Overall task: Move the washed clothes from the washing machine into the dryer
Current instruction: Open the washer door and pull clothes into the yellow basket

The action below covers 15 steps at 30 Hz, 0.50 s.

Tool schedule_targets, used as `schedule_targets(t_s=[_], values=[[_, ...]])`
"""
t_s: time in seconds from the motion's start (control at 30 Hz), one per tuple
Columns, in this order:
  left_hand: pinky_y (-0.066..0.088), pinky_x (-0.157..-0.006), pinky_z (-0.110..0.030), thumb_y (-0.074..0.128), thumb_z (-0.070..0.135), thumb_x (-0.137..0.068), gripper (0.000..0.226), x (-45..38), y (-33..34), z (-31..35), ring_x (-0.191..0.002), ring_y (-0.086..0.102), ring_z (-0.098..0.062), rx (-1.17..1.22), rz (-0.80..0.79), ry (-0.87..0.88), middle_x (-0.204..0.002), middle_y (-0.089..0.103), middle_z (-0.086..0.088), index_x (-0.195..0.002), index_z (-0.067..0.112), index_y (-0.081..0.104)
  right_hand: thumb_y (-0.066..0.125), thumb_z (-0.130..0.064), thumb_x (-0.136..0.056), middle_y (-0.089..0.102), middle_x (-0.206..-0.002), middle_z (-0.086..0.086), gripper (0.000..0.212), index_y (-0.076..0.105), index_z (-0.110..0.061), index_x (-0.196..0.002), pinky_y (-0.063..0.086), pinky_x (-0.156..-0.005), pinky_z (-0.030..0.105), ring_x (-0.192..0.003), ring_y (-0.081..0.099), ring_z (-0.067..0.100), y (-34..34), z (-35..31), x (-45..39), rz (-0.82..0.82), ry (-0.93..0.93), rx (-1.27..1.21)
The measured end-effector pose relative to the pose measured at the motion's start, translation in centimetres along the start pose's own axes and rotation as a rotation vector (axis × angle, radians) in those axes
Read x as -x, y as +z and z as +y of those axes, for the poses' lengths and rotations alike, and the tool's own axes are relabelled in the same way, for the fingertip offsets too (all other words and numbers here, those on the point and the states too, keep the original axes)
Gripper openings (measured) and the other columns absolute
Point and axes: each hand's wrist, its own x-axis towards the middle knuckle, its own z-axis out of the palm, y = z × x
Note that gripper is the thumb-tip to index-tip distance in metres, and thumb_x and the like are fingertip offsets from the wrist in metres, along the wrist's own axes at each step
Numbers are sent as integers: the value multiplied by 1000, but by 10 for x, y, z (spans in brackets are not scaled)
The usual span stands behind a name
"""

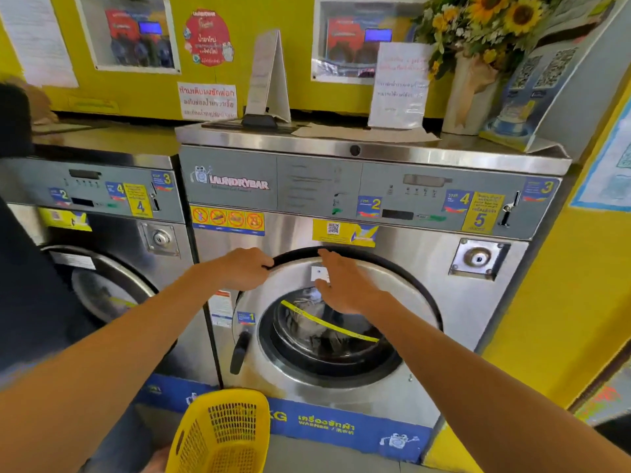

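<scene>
Step in hand, by judgement: opening the round door point(336, 322) of the washing machine point(368, 268). Best done with a firm pull at the upper left rim, swinging the door fully aside. Left hand point(244, 269) at that rim, fingers curled around its dark edge. Right hand point(343, 285) flat on the door's upper face, fingers straight and relaxed, holding nothing. Washed clothes point(321, 322) behind the glass window, just below the right fingertips (not touched, door between). Yellow basket point(222, 435) near, on the floor, below the door.
</scene>
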Motion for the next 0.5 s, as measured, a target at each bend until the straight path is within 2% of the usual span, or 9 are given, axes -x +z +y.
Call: schedule_targets(t_s=[0.07,0.17,0.23,0.3,0.37,0.5], values=[[48,-82,-32,39,17,-93,37,-24,5,-14,-104,60,-30,14,-4,4,-120,64,-11,-123,21,61,46,-33,-103,31,-159,10,63,19,-17,-157,31,-115,51,-147,29,32,10,4,-18,19,52,49],[51,-78,-35,46,21,-92,29,-57,15,-25,-94,63,-29,43,14,-4,-112,66,-13,-117,17,61,47,-37,-100,41,-149,7,56,31,-19,-150,32,-111,50,-141,36,32,28,9,-39,60,116,87],[51,-73,-32,46,22,-95,33,-76,25,-25,-91,63,-30,87,38,23,-111,66,-16,-124,14,59,49,-44,-97,38,-150,5,58,34,-20,-148,31,-111,51,-141,33,30,42,14,-50,108,132,122],[47,-75,-29,42,21,-99,39,-91,40,-19,-96,63,-34,146,56,65,-120,65,-19,-136,14,55,50,-46,-96,35,-153,4,61,34,-21,-149,29,-112,52,-144,29,27,55,19,-56,161,139,148],[46,-82,-26,43,24,-101,38,-101,57,-16,-102,65,-36,224,149,93,-127,65,-17,-136,17,58,53,-41,-96,33,-155,2,62,32,-22,-151,29,-114,52,-146,27,25,66,22,-59,213,155,150],[51,-85,-31,54,31,-98,30,-111,86,-26,-99,69,-30,401,414,124,-112,74,-9,-121,21,70,52,-36,-98,28,-161,3,63,29,-21,-154,33,-114,56,-152,18,25,80,25,-61,249,165,124]])
